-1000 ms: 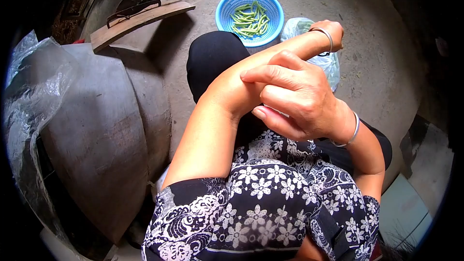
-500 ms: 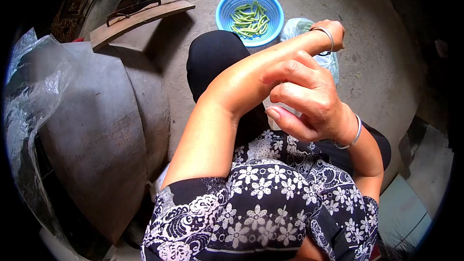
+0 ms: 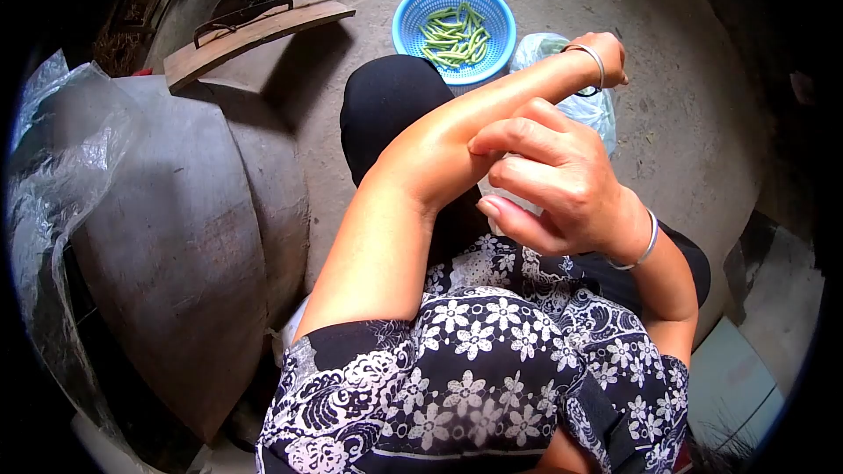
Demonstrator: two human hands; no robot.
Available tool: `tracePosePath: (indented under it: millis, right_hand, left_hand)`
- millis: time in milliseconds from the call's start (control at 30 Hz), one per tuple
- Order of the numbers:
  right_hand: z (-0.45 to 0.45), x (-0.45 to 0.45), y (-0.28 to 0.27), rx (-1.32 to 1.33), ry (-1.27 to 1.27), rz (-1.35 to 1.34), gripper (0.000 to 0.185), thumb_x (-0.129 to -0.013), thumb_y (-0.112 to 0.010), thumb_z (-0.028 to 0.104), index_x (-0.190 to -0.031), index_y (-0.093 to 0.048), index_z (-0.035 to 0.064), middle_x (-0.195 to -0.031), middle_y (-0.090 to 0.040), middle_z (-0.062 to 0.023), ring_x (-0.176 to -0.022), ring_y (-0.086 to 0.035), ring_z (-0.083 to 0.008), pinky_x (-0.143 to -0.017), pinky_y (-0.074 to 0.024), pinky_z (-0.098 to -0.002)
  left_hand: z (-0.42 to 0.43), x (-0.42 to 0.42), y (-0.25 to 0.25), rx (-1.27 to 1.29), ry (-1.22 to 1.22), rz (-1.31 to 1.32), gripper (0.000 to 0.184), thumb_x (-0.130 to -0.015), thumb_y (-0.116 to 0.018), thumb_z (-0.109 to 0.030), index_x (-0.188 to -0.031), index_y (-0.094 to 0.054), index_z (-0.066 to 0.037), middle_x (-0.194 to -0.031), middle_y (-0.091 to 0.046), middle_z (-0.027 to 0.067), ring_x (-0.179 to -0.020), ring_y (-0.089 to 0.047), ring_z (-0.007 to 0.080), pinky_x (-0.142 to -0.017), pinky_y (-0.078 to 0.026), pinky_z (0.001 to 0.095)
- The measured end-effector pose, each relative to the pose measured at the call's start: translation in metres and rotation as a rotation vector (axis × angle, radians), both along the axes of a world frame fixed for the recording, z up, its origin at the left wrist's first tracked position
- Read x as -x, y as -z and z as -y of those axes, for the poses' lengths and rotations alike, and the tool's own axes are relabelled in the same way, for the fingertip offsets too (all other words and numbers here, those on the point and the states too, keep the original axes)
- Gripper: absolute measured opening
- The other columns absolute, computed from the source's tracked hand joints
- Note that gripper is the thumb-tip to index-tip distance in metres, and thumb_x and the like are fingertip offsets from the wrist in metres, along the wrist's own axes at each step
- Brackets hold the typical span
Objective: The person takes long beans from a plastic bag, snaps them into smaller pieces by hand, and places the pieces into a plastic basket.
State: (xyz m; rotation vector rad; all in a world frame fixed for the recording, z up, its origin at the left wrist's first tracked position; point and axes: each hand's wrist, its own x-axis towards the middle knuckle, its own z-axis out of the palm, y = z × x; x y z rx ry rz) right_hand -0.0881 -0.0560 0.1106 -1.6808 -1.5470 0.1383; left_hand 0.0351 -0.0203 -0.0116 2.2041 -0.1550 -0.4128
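My left arm crosses in front of me, a silver bangle at its wrist. My left hand point(image 3: 604, 54) hangs bent near a pale plastic bag point(image 3: 590, 114); its fingers are mostly hidden. My right hand point(image 3: 558, 180), also with a bangle, is beside the left forearm point(image 3: 457, 140). Its index fingertip touches the skin, while the thumb stays apart from the curled fingers, with nothing between them. Beyond the arms, a blue plastic basket point(image 3: 404, 28) stands on the floor, holding green bean pods point(image 3: 457, 35).
A wooden board with a dark blade point(image 3: 253, 2) on it lies at the upper left. Below are a large grey curved surface point(image 3: 176, 237) and a crumpled clear plastic sheet point(image 3: 61, 167). My black-clad knee point(image 3: 386, 110) is near the basket. A pale panel point(image 3: 733, 386) is at lower right.
My right hand has shifted a little right along the left forearm since the earliest frame. Its index finger blurred and now shows sharply against the skin. My left hand has tilted slightly.
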Motion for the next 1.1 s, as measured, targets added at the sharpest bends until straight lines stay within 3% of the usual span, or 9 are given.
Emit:
tracePosePath:
  millis: [100,133,233,333,467,667,767,900,1100]
  right_hand:
    - [0.004,0.001,0.002,-0.037,0.053,0.042,0.015,-0.063,-0.067,0.01,-0.066,-0.053,0.0044,-0.086,-0.057,-0.0097,-0.07,-0.054,-0.024,-0.059,-0.0458,-0.0326]
    - [0.005,0.001,0.003,-0.045,0.072,0.05,0.016,-0.063,-0.067,0.011,-0.066,-0.053,0.0047,-0.085,-0.056,-0.0094,-0.07,-0.054,-0.0241,-0.058,-0.046,-0.0327]
    - [0.009,0.002,0.003,-0.056,0.13,0.048,0.015,-0.063,-0.067,0.01,-0.066,-0.054,0.0041,-0.086,-0.057,-0.0101,-0.07,-0.054,-0.0249,-0.058,-0.0461,-0.0327]
    - [0.007,0.001,0.002,-0.061,0.155,0.036,0.014,-0.063,-0.066,0.01,-0.066,-0.054,0.0037,-0.086,-0.057,-0.0105,-0.07,-0.054,-0.0256,-0.058,-0.0463,-0.033]
    - [0.001,0.005,-0.002,-0.032,0.115,-0.006,0.012,-0.064,-0.064,0.009,-0.067,-0.054,0.0034,-0.087,-0.056,-0.0112,-0.07,-0.053,-0.025,-0.059,-0.0455,-0.0328]
    - [-0.005,0.014,0.002,-0.047,-0.007,-0.169,0.009,-0.063,-0.061,0.007,-0.066,-0.054,0.0022,-0.086,-0.056,-0.0135,-0.07,-0.054,-0.0255,-0.061,-0.0443,-0.0328]
    - [0.001,0.011,0.002,-0.045,-0.036,-0.226,0.007,-0.066,-0.058,0.007,-0.071,-0.055,0.0018,-0.093,-0.057,-0.0146,-0.076,-0.053,-0.0262,-0.068,-0.0435,-0.0348]
    - [-0.001,0.004,0.008,-0.141,0.114,-0.153,0.011,-0.07,-0.06,0.011,-0.073,-0.054,0.0024,-0.088,-0.055,-0.0123,-0.071,-0.052,-0.0274,-0.063,-0.0445,-0.0352]
    - [0.0,0.015,0.005,-0.107,-0.03,-0.249,0.012,-0.071,-0.06,0.011,-0.076,-0.054,0.0022,-0.081,-0.055,-0.011,-0.072,-0.053,-0.028,-0.063,-0.0451,-0.0353]
  left_hand:
    - [-0.003,-0.011,0.006,0.184,-0.031,-0.07,0.021,-0.074,-0.069,-0.026,-0.082,-0.067,-0.006,-0.073,-0.067,0.0064,-0.064,-0.063,0.0158,-0.062,-0.05,0.0285]
    - [-0.004,-0.012,0.007,0.272,-0.061,-0.085,0.021,-0.074,-0.069,-0.024,-0.08,-0.067,-0.005,-0.07,-0.066,0.0057,-0.056,-0.059,0.0124,-0.052,-0.047,0.026]
    - [-0.012,-0.015,0.0,0.454,-0.219,-0.207,0.018,-0.074,-0.07,-0.023,-0.078,-0.066,-0.006,-0.065,-0.063,0.0036,-0.048,-0.052,0.0094,-0.042,-0.04,0.0248]
    - [-0.021,-0.022,0.002,0.638,-0.333,-0.286,0.017,-0.077,-0.067,-0.02,-0.078,-0.064,-0.003,-0.066,-0.064,0.0056,-0.045,-0.049,0.0094,-0.039,-0.037,0.0253]
    - [-0.032,-0.029,0.017,0.678,-0.394,-0.303,0.017,-0.08,-0.064,-0.019,-0.077,-0.061,-0.003,-0.069,-0.064,0.0078,-0.045,-0.048,0.0104,-0.039,-0.036,0.0263]
    - [-0.036,-0.033,0.029,0.643,-0.481,-0.324,0.016,-0.08,-0.065,-0.018,-0.075,-0.06,-0.004,-0.068,-0.063,0.0087,-0.046,-0.048,0.0123,-0.041,-0.037,0.0282]
    - [-0.036,-0.041,0.041,0.68,-0.512,-0.347,0.016,-0.08,-0.065,-0.018,-0.075,-0.06,-0.004,-0.068,-0.062,0.0084,-0.046,-0.047,0.0125,-0.041,-0.036,0.0295]
    - [-0.037,-0.036,0.037,0.656,-0.509,-0.362,0.016,-0.08,-0.066,-0.018,-0.074,-0.06,-0.004,-0.067,-0.062,0.009,-0.046,-0.047,0.0131,-0.041,-0.036,0.0297]
    - [-0.035,-0.033,0.036,0.641,-0.534,-0.342,0.014,-0.08,-0.065,-0.017,-0.075,-0.061,-0.004,-0.067,-0.062,0.0088,-0.045,-0.047,0.0131,-0.041,-0.036,0.029]
